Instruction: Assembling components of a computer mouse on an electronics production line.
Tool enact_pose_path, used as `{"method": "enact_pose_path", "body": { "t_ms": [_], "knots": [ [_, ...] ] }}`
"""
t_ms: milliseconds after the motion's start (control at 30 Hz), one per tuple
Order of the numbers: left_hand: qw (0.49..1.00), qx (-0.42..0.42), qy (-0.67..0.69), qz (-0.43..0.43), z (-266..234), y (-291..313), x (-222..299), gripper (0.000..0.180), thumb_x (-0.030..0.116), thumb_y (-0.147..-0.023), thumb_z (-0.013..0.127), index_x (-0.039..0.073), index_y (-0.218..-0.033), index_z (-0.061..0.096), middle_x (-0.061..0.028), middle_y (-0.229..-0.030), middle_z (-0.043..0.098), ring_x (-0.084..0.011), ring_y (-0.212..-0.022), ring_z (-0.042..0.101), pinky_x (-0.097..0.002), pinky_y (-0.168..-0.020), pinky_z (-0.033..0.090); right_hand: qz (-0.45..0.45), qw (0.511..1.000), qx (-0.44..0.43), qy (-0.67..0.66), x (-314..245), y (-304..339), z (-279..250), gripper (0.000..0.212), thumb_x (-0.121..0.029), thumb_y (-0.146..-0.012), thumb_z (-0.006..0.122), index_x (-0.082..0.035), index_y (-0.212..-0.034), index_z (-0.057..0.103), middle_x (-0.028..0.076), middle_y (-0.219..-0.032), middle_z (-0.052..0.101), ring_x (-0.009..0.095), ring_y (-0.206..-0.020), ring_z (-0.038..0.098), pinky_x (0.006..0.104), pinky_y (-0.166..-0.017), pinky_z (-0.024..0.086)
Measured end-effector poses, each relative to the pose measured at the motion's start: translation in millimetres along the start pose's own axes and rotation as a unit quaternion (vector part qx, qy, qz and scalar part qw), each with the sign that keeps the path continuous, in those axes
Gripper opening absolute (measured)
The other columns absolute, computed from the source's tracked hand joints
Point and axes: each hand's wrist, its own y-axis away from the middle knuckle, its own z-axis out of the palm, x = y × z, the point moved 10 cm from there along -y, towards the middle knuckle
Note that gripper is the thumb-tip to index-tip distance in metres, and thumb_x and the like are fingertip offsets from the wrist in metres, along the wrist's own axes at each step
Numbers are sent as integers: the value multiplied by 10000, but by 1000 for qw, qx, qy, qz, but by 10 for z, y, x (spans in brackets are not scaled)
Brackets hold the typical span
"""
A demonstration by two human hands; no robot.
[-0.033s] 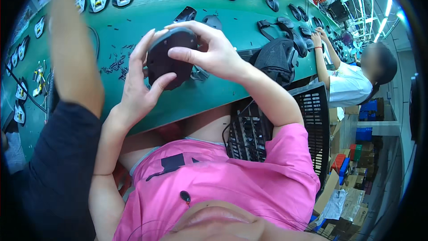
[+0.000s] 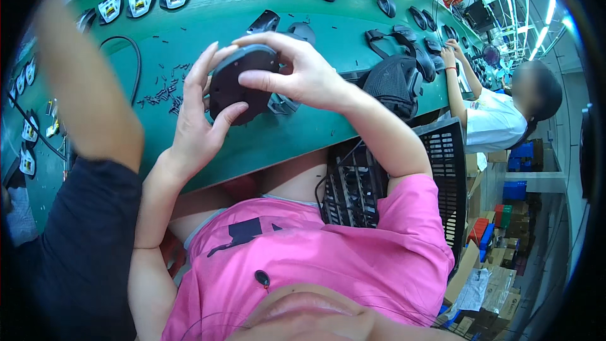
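Observation:
Both of my hands grip a dark computer mouse (image 2: 235, 91) above the green bench, its flat underside facing me. My left hand (image 2: 194, 117) wraps the left edge, with the thumb pressed at the lower part. From the right, my right hand (image 2: 306, 76) holds the upper edge, its thumb lying across the underside. Just beyond the mouse lie a black shell piece (image 2: 263, 21) and a rounded dark part (image 2: 302, 31). A dark translucent piece (image 2: 283, 105) rests on the bench, partly behind my right hand. Small black pieces (image 2: 165, 91) are scattered to the left.
A co-worker's bare arm (image 2: 88, 82) reaches over the bench at my left. Opened white-and-black mouse parts (image 2: 140, 1) line the far left. A black mesh bag (image 2: 392, 85) stands right, above a black plastic crate (image 2: 445, 177). Another person (image 2: 499, 113) works farther right.
The co-worker's arm on the left has swung further left, uncovering a black cable and another mouse part. My hands and the mouse have barely shifted.

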Motion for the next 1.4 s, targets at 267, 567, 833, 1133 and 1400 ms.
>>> {"method": "enact_pose_path", "body": {
  "t_ms": [267,567,833,1133,1400],
  "knots": [
    [961,83,-246,97,-337,-49,-30,704,-58,-840,668,28,-1450,327,-198,-1431,390,-315,-1214,548,-425,-1032,447,-116,874,66,467,-124,-1009,-523,535,-247,-815,739,-229,-1330,593,68,-1213,674,293,-1013,681,370,-829,554],
    [955,59,-272,102,-249,-91,-21,620,-54,-838,652,8,-1402,403,-207,-1387,449,-343,-1204,541,-414,-1012,451,29,798,16,601,1571,-1442,-710,473,-231,-925,573,-204,-1390,498,46,-1435,499,261,-1237,541,434,-1028,442],
    [958,35,-274,76,-185,-32,3,579,-27,-849,648,18,-1386,435,-206,-1373,464,-379,-1231,507,-432,-1019,436,-8,760,-156,631,1043,-974,-108,666,-581,-756,716,-131,-1239,631,89,-1116,659,284,-1138,596,430,-941,471],
    [933,55,-353,34,-246,-79,-278,581,-12,-845,661,17,-1381,438,-211,-1352,457,-383,-1240,485,-439,-1045,410,53,849,17,526,830,-913,105,655,-604,-774,688,19,-969,634,196,-975,665,342,-885,694,444,-722,557],
    [928,23,-369,53,-198,-104,-275,576,-18,-818,676,32,-1357,480,-160,-1409,466,-345,-1266,473,-423,-1064,393,5,869,9,495,916,-940,331,534,-243,-735,805,-2,-1130,540,192,-1054,616,352,-934,667,430,-799,550]
  ]
}}
